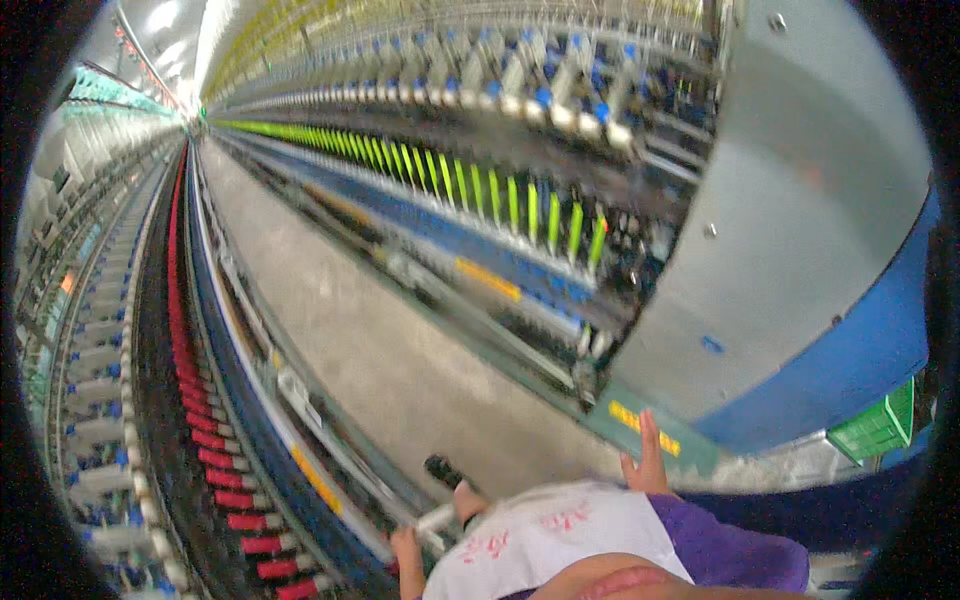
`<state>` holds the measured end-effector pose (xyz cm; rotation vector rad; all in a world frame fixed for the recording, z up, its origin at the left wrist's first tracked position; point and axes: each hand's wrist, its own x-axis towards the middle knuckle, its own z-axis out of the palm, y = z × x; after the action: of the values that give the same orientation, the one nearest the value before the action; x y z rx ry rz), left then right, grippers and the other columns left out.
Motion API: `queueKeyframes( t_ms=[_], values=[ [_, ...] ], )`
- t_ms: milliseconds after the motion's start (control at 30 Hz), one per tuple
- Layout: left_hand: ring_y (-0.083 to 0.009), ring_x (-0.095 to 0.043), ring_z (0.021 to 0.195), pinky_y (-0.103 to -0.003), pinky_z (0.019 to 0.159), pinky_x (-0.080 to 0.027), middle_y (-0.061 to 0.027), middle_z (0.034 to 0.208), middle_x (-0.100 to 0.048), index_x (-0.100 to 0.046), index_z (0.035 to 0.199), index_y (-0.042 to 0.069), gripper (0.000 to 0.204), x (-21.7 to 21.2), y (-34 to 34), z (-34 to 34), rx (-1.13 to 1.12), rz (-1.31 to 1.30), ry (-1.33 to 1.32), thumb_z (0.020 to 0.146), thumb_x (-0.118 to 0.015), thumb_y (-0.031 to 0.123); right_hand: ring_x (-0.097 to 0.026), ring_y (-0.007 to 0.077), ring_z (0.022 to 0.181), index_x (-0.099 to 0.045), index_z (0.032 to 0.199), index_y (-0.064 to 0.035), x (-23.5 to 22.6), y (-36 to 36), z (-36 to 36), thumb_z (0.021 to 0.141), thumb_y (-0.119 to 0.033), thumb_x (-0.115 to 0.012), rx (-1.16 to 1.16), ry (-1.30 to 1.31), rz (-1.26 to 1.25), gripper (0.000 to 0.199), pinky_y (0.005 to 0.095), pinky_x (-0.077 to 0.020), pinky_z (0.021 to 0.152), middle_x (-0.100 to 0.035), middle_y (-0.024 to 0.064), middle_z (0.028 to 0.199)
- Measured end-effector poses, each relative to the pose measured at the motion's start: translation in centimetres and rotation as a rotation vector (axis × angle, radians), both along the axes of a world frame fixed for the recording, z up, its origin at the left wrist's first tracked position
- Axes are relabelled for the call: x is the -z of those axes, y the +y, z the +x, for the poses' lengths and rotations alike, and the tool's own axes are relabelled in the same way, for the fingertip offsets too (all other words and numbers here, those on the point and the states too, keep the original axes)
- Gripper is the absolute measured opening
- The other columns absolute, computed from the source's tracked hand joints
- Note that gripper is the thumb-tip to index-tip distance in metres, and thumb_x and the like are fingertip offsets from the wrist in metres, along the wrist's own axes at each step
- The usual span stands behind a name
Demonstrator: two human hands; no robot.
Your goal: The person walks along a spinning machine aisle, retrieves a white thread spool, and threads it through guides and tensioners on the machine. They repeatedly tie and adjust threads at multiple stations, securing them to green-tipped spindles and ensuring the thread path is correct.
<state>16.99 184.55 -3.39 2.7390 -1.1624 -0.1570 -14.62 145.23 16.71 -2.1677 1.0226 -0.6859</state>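
My right hand (pixel 645 455) is raised at the lower middle, fingers apart, holding nothing. It is just in front of the foot of a big grey and blue machine end cabinet (pixel 800 230). My left hand (pixel 405 552) is low at the bottom edge, against a short white bar (pixel 437 518) beside the left spinning frame (pixel 250 400). It is small and blurred, so its grip is unclear. A white apron (pixel 545 540) and a purple sleeve (pixel 730 550) fill the bottom of the view. A small dark object (pixel 441 468) sits just above the bar.
A long concrete aisle (pixel 330 310) runs away between two spinning frames. The left frame carries a row of red bobbins (pixel 215 460), the right one green bobbins (pixel 500 200) and white bobbins with blue caps (pixel 520 95). A green crate (pixel 875 428) stands at the far right.
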Motion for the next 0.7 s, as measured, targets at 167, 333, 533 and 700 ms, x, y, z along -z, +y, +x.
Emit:
queueKeyframes(
  t_ms=[167,333,533,700],
  values=[
    [-0.0360,-0.061,0.080,-0.040,0.075,-0.047,-0.0242,0.085,-0.063,-0.067,0.087,-0.002,0.034,3.8,-3.5,20.2,-0.481,-0.287,0.506,0.078,-0.057,0.029,-0.031,0.0347,0.131,-0.022,0.141,-0.0026,-3.3,-6.0,23.8,0.079,-0.007,-0.056,-0.110,-0.217,-0.201,0.071,0.0415,-0.0280,0.106,-0.022,0.0198,0.144],
    [-0.0388,-0.059,0.087,-0.043,0.075,-0.046,-0.0234,0.089,-0.063,-0.065,0.091,0.000,0.037,-4.2,-13.1,44.1,-0.357,-0.430,0.479,0.080,-0.056,0.033,-0.060,0.0216,0.097,-0.030,0.137,-0.0051,-15.1,-11.5,47.3,0.083,0.000,-0.051,-0.155,-0.617,-0.344,0.059,0.0338,-0.0461,0.084,-0.038,0.0170,0.134],
    [-0.0380,-0.060,0.087,-0.040,0.076,-0.046,-0.0218,0.088,-0.063,-0.065,0.097,0.003,0.034,-9.8,-22.0,69.8,-0.224,-0.448,0.445,0.084,-0.054,0.032,-0.054,0.0085,0.058,-0.037,0.132,0.0014,-25.1,-14.9,66.0,0.085,-0.011,-0.054,-0.222,-0.858,-0.590,0.051,0.0193,-0.0456,0.053,-0.050,0.0207,0.126],
    [-0.0360,-0.061,0.087,-0.040,0.077,-0.047,-0.0216,0.087,-0.064,-0.065,0.098,0.002,0.035,-4.8,-21.7,86.1,-0.489,-0.338,0.570,0.083,-0.055,0.032,-0.052,0.0080,0.056,-0.037,0.131,0.0003,-29.2,-19.8,83.6,0.083,-0.015,-0.058,-0.358,-1.050,-0.966,0.055,0.0189,-0.0448,0.053,-0.048,0.0229,0.124]
  ],
)
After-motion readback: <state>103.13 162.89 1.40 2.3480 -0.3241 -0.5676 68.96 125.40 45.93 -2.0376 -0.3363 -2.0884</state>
